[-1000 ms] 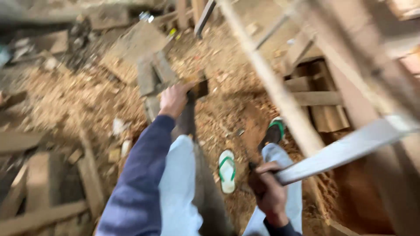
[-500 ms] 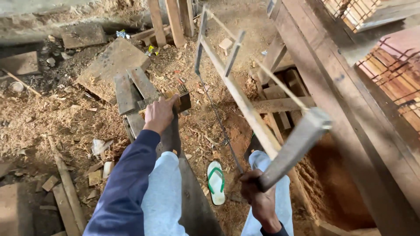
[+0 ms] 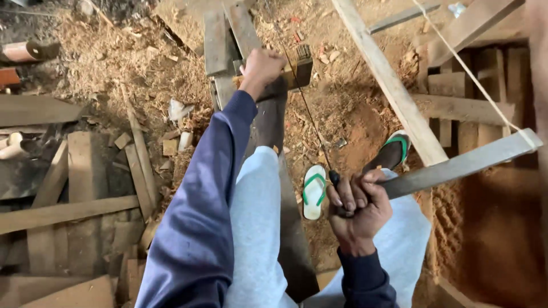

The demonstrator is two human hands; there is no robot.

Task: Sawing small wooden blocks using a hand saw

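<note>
My left hand (image 3: 261, 68) reaches forward and presses down on a small wooden block (image 3: 301, 69) that lies across the far end of a dark plank (image 3: 273, 128). My right hand (image 3: 357, 205) is closed around the lower end of a wooden frame saw's grey end arm (image 3: 462, 165). The saw's thin blade (image 3: 308, 117) runs from my right fist up to the block. Its long pale stretcher bar (image 3: 388, 80) and a taut cord (image 3: 468, 71) lie to the right. My legs in light trousers straddle the plank.
Sawdust and red earth cover the ground. An empty white and green sandal (image 3: 314, 191) lies beside the plank, and another (image 3: 395, 149) is on a foot. Loose boards and offcuts (image 3: 68, 211) lie at the left, stacked timbers (image 3: 468, 97) at the right.
The view has dropped and steadied. My left hand stays on the block. My right hand keeps its grip, and the saw's end arm has swung lower towards the right.
</note>
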